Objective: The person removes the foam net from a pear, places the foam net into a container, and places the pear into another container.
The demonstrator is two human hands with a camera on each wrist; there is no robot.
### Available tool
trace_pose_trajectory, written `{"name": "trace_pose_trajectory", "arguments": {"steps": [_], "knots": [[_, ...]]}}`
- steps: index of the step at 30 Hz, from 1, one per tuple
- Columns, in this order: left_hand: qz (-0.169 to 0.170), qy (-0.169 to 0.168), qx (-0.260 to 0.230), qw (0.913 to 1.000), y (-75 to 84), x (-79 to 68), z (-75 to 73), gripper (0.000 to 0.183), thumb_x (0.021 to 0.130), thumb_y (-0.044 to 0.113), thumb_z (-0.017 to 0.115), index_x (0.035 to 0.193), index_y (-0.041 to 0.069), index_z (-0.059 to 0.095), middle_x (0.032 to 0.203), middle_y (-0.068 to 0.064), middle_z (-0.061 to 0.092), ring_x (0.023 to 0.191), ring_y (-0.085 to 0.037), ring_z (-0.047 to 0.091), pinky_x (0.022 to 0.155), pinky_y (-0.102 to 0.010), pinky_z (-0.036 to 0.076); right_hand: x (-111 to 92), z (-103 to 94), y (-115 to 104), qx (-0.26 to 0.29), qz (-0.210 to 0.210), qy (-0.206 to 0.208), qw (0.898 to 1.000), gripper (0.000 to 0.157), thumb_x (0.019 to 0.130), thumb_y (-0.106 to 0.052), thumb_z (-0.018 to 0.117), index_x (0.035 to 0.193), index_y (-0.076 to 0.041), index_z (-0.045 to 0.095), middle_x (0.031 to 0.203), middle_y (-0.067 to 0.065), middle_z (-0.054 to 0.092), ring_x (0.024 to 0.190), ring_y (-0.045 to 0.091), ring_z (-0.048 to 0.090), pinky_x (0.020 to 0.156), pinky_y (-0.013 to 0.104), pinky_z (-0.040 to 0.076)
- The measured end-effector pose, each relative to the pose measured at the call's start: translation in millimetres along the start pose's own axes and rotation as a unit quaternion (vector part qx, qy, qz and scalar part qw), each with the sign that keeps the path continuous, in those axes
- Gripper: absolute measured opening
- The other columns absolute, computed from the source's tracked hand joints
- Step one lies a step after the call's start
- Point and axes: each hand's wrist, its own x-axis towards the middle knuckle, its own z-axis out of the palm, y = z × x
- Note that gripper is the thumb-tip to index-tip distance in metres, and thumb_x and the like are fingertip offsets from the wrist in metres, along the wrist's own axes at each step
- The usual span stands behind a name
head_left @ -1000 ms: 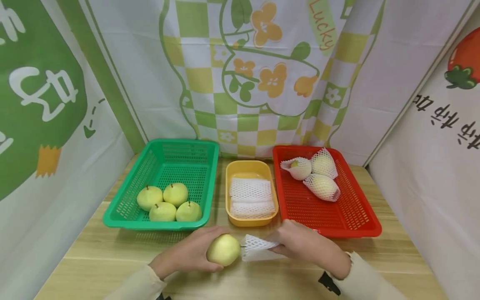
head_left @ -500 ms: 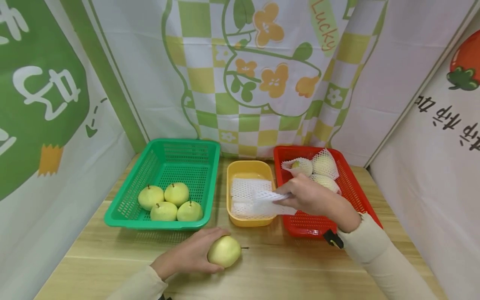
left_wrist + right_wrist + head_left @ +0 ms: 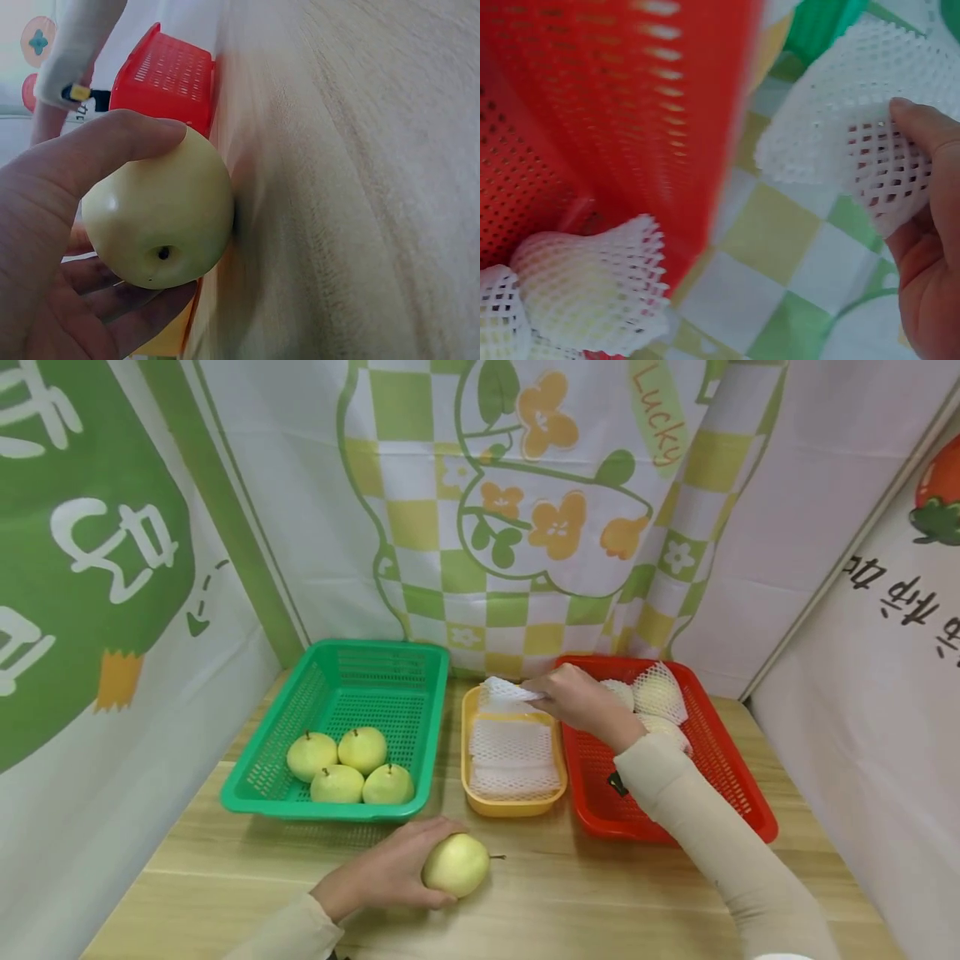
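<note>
My left hand point(image 3: 405, 868) grips a pale yellow-green pear point(image 3: 457, 865) low over the table, its stem pointing right. In the left wrist view the thumb lies over the top of the pear point(image 3: 161, 206) and the fingers curl under it. My right hand point(image 3: 573, 693) pinches a white foam net sleeve point(image 3: 504, 692) above the far end of the yellow bin point(image 3: 513, 809). The right wrist view shows the thumb pressed on the mesh of this foam net sleeve point(image 3: 862, 120), which flares open. More flat foam nets point(image 3: 512, 760) lie stacked inside the bin.
A green basket point(image 3: 315, 808) with several bare pears point(image 3: 337, 783) stands left of the bin. On the right, a red basket point(image 3: 712, 727) holds net-wrapped pears point(image 3: 660, 693), partly hidden by my right arm. A patterned cloth point(image 3: 502, 610) hangs behind.
My right hand has carried the foam net sleeve away from the pear's stem, up and back to the far end of the yellow bin. My left hand keeps its grip on the pear.
</note>
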Motion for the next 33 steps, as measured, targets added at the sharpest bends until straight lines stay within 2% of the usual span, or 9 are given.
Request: {"name": "trace_pose_trajectory", "arguments": {"steps": [2,6,9,13,20,22,25,29,33], "knots": [[-0.001,0.000,0.000,1.0000,-0.5,-0.6,-0.3,0.081,0.077,0.038,0.092,0.144,0.008,0.058,0.136,-0.004,0.068,0.120,-0.020,0.066,0.098,-0.039,0.061,4.7,11.4,9.5,-0.020,-0.006,-0.002,1.000,0.007,0.093,-0.004,0.077,0.091,-0.010,0.074,0.082,0.003,0.069,0.074,0.023,0.064,0.070,0.041,0.059],[0.000,0.000,0.002,1.0000,-1.0,-0.7,0.1,0.082,0.078,0.038,0.091,0.145,0.007,0.057,0.138,-0.006,0.068,0.121,-0.022,0.066,0.099,-0.039,0.061,8.4,33.2,26.0,-0.064,-0.013,-0.013,0.998,0.009,0.094,-0.002,0.073,0.095,-0.011,0.075,0.086,0.008,0.069,0.076,0.029,0.067,0.067,0.043,0.060],[0.001,0.000,-0.001,1.0000,-0.8,-0.5,0.0,0.081,0.078,0.037,0.092,0.145,0.007,0.058,0.137,-0.005,0.068,0.120,-0.020,0.066,0.098,-0.038,0.061,10.2,47.1,34.1,-0.077,-0.006,-0.036,0.996,0.010,0.094,-0.003,0.072,0.094,-0.012,0.074,0.079,0.005,0.069,0.070,0.025,0.067,0.063,0.039,0.059],[-0.001,-0.003,-0.006,1.0000,0.0,-0.3,-1.1,0.081,0.078,0.037,0.091,0.144,0.007,0.058,0.136,-0.005,0.068,0.119,-0.018,0.066,0.096,-0.035,0.061,13.1,61.5,38.4,-0.076,-0.006,-0.060,0.995,0.011,0.094,-0.004,0.072,0.089,-0.013,0.072,0.071,0.002,0.068,0.066,0.021,0.066,0.062,0.037,0.058],[-0.006,-0.003,-0.004,1.0000,0.2,-1.5,-1.8,0.080,0.078,0.038,0.091,0.144,0.008,0.058,0.134,-0.004,0.068,0.118,-0.018,0.065,0.096,-0.036,0.061,17.4,77.7,36.7,-0.081,-0.035,-0.106,0.990,0.010,0.095,-0.008,0.074,0.085,-0.010,0.074,0.078,0.006,0.075,0.071,0.025,0.073,0.062,0.038,0.060],[-0.008,-0.003,-0.002,1.0000,0.0,-1.7,-2.0,0.080,0.078,0.039,0.091,0.144,0.009,0.058,0.134,-0.003,0.068,0.118,-0.018,0.065,0.096,-0.036,0.061,18.1,80.2,36.6,-0.068,-0.039,-0.127,0.989,0.015,0.095,-0.009,0.075,0.081,-0.009,0.073,0.076,0.005,0.074,0.069,0.020,0.070,0.062,0.033,0.058],[-0.011,-0.005,-0.002,0.9999,0.2,-1.9,-2.3,0.081,0.078,0.040,0.091,0.144,0.009,0.058,0.135,-0.004,0.067,0.119,-0.018,0.065,0.096,-0.036,0.061,18.3,82.3,37.3,-0.039,-0.043,-0.155,0.986,0.024,0.096,-0.013,0.075,0.073,-0.010,0.069,0.067,0.000,0.068,0.061,0.011,0.056,0.057,0.025,0.049],[-0.014,-0.006,-0.003,0.9999,0.4,-2.0,-1.9,0.082,0.078,0.041,0.091,0.146,0.010,0.057,0.137,-0.004,0.067,0.120,-0.020,0.065,0.097,-0.038,0.061,14.8,80.4,34.9,-0.022,-0.021,-0.179,0.983,0.023,0.096,-0.029,0.072,0.088,-0.009,0.079,0.078,0.000,0.076,0.066,0.012,0.063,0.064,0.029,0.057],[-0.012,-0.005,-0.003,0.9999,-0.5,-2.6,-2.1,0.083,0.078,0.041,0.091,0.146,0.010,0.056,0.138,-0.005,0.066,0.121,-0.020,0.065,0.098,-0.038,0.060,12.8,70.6,28.7,-0.017,0.005,-0.182,0.983,0.043,0.101,-0.044,0.064,0.115,-0.006,0.078,0.093,0.007,0.080,0.083,0.023,0.075,0.082,0.041,0.064]]}}
